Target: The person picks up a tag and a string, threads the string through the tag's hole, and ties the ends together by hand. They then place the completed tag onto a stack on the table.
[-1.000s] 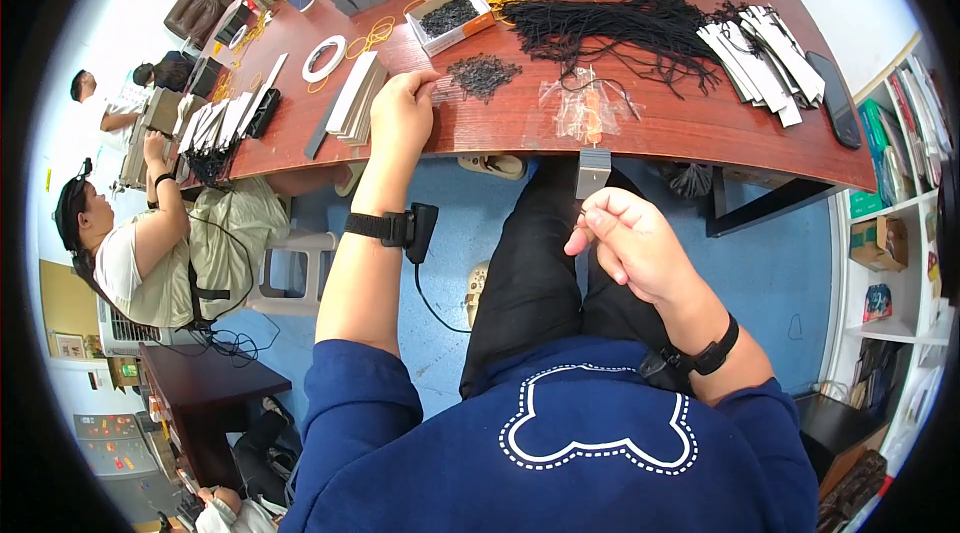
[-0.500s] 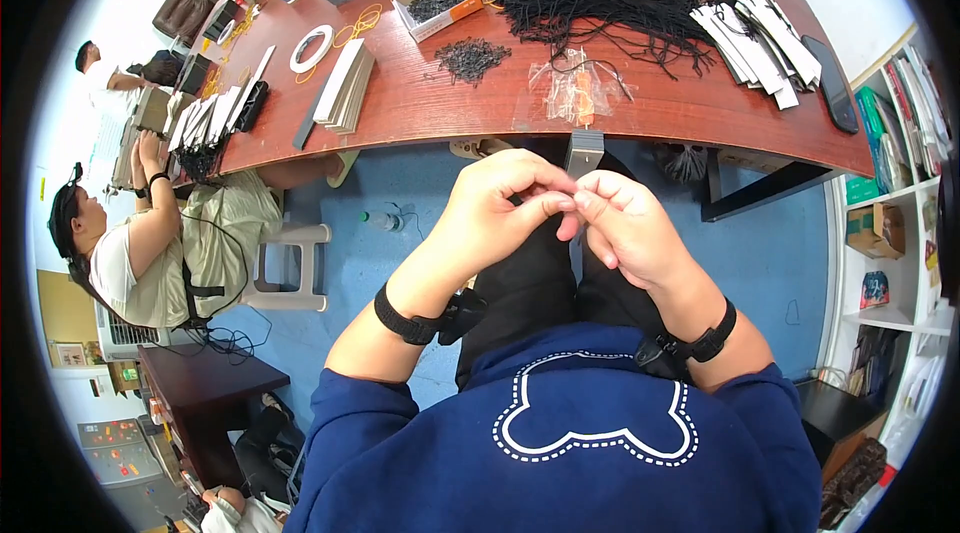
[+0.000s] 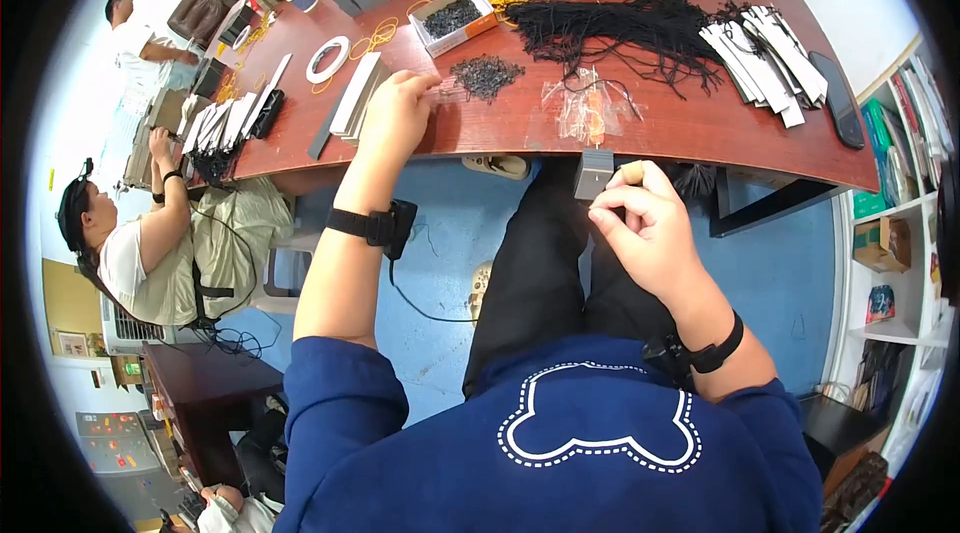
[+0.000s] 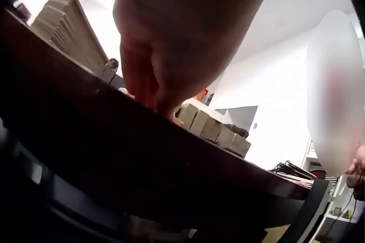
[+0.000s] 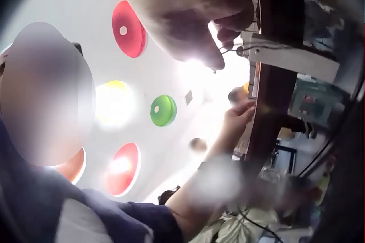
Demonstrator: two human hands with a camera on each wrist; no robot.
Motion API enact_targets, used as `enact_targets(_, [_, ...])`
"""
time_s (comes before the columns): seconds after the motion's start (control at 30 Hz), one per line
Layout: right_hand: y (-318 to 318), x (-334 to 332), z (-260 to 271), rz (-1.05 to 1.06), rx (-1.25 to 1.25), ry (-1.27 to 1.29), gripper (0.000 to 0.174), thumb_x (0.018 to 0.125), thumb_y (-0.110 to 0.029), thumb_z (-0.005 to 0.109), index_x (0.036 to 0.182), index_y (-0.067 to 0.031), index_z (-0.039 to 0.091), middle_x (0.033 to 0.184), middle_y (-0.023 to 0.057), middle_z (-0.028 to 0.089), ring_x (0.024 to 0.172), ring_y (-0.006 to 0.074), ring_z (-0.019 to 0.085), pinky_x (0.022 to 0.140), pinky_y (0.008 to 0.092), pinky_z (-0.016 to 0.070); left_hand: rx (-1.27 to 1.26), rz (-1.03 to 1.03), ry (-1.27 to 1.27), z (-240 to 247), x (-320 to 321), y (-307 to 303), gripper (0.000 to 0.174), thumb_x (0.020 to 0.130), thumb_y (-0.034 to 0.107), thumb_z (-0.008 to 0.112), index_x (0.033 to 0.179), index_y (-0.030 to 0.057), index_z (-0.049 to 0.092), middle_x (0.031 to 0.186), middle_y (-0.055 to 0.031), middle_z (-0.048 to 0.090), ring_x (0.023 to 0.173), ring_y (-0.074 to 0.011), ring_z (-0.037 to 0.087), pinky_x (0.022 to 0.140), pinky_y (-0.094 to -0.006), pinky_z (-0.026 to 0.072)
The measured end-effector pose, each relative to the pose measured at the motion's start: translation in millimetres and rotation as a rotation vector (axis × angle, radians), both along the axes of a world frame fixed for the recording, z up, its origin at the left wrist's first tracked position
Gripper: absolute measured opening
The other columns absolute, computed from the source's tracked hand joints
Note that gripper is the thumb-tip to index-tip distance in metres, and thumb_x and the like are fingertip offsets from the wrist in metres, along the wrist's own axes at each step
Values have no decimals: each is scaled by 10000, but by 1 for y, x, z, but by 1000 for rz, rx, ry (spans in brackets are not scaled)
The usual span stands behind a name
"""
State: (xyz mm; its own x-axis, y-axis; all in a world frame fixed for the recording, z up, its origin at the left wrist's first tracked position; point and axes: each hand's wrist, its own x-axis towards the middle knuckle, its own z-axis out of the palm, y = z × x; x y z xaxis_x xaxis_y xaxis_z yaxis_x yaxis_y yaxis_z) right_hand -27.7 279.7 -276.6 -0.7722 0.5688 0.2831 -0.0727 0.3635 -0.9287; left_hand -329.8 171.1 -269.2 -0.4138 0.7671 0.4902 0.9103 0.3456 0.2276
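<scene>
The grey block juts out from the near edge of the table, just beyond and slightly left of the right hand. In the right wrist view, a thin dark cord runs from the right hand's fingertips towards the jutting block; the right hand pinches this cord between thumb and finger, its other fingers bent.

The left hand is well apart from the right one, reaching over the table's near edge with its fingers towards a pile of small black pieces just to its right. Its fingertips are too unclear to tell whether it grasps anything.

Just left of the left hand stands a stack of pale strips, with a white ring farther off beyond it. Ahead of the same hand, past the pile, lies an open box of black pieces. Beyond the grey block and the right hand is a clear plastic wrapper, with a bundle of black cords behind it. White strips and a phone lie ahead and right of the right hand.
</scene>
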Motion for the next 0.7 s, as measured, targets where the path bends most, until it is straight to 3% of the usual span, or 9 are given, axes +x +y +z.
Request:
enact_targets(0.07, [3,0,0,-7,-24,37,29,754,-20,642,776,-16,623,793,-7,481,524,35,331,473,187,293,-185,-58,-33,-4,-7,4,118,787,88,584,867,12,627,882,-144,601,853,-324,574,754,-372,456])
enact_targets(0.2, [9,-5,-11,21,-61,60,21,765,-11,630,776,-17,613,768,-11,465,541,30,343,493,180,299,-180,-59,113,-7,-13,14,127,778,113,600,840,4,581,845,-170,577,808,-353,549,712,-406,442])
enact_targets(0.23, [8,-6,-14,25,-153,113,21,774,-8,623,779,-17,604,765,-15,462,552,26,350,501,176,302,-94,-93,137,-7,-11,16,139,791,115,599,869,2,575,812,-169,580,761,-324,576,672,-373,455])
enact_targets(0.3, [8,-8,-15,23,-238,168,23,783,-4,615,781,-16,596,761,-19,459,562,21,357,509,172,304,18,-16,-205,1,17,16,115,820,94,598,879,-3,586,787,-115,619,714,-220,611,638,-304,471])
enact_targets(0.37, [5,-8,-13,2,-330,232,31,796,-3,606,783,-14,580,768,-25,458,576,12,366,509,170,309,189,-138,-570,-7,56,15,101,835,71,605,905,-3,600,792,-50,644,726,-110,601,653,-233,477])
enact_targets(0.5, [-1,-12,-14,-5,-313,257,39,798,7,598,776,-12,573,781,-28,460,582,5,371,507,166,308,261,-255,-1178,-4,154,10,108,825,-4,603,932,-19,595,861,-59,643,800,-110,604,736,-240,494])
enact_targets(0.57, [-5,-13,-15,-20,-345,277,45,790,18,594,769,-14,570,790,-28,457,581,1,373,502,162,306,425,-306,-1330,-10,174,9,141,818,-46,594,953,-22,562,896,-87,635,826,-133,610,767,-259,499])
enact_targets(0.7, [-4,-8,-18,-35,-248,237,46,787,23,589,768,-13,569,796,-28,455,585,-2,381,502,157,310,532,-320,-1290,-5,187,3,206,797,-101,583,830,33,431,900,-134,629,860,-151,613,778,-262,504])
